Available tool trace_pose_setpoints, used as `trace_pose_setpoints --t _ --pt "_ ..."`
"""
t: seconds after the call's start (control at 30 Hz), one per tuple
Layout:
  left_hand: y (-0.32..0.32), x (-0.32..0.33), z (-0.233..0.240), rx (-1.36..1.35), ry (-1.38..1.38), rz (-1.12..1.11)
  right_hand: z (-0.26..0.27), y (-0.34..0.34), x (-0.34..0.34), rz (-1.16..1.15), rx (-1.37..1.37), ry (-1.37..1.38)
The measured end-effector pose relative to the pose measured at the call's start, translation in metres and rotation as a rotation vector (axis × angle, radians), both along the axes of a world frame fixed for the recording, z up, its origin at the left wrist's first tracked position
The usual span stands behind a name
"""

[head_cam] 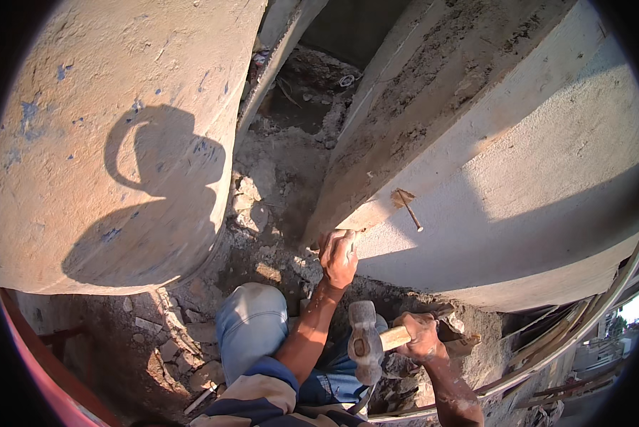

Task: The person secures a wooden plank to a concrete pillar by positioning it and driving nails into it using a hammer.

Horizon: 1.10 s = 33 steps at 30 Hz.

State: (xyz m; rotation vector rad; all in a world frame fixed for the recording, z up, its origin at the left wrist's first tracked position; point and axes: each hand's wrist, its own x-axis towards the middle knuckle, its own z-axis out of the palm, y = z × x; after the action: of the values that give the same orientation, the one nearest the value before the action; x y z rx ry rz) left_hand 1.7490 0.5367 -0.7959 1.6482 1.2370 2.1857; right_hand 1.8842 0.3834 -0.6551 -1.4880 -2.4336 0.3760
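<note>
My left hand (pixel 340 259) is pressed to the lower corner of a plastered wall (pixel 458 251), its fingers curled against the edge. A small dark spot shows beside its fingertips, and whether the fingers grip anything is hidden. In my right hand (pixel 420 337) is a hammer (pixel 366 341), held by its short wooden handle with the heavy, worn steel head towards my knees. Up and to the right of my left hand, a long rusty nail (pixel 411 211) juts out of a chipped brown patch in the same wall. The hammer head is apart from the wall.
A rough, paint-flecked plaster surface (pixel 111 64) rises on the left, carrying a shadow. Rubble (pixel 186 341) lies around my jeans-clad knees (pixel 253 315). Between the walls runs a narrow gap with broken masonry (pixel 250 203). Long poles (pixel 559 347) cross at the lower right.
</note>
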Motion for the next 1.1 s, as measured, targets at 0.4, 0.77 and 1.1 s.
trace_pose_setpoints --t 0.4,0.77,1.1 --pt "0.001 0.003 -0.006 -0.026 -0.017 -0.026 -0.012 0.003 0.004 0.231 0.096 0.088" --pt "0.0 -0.003 -0.001 -0.063 -0.021 -0.064 -0.014 0.006 -0.008 0.144 0.057 0.129" --pt "0.001 0.001 0.0 0.001 -0.038 -0.051 -0.032 0.013 0.004 0.131 0.062 0.153"
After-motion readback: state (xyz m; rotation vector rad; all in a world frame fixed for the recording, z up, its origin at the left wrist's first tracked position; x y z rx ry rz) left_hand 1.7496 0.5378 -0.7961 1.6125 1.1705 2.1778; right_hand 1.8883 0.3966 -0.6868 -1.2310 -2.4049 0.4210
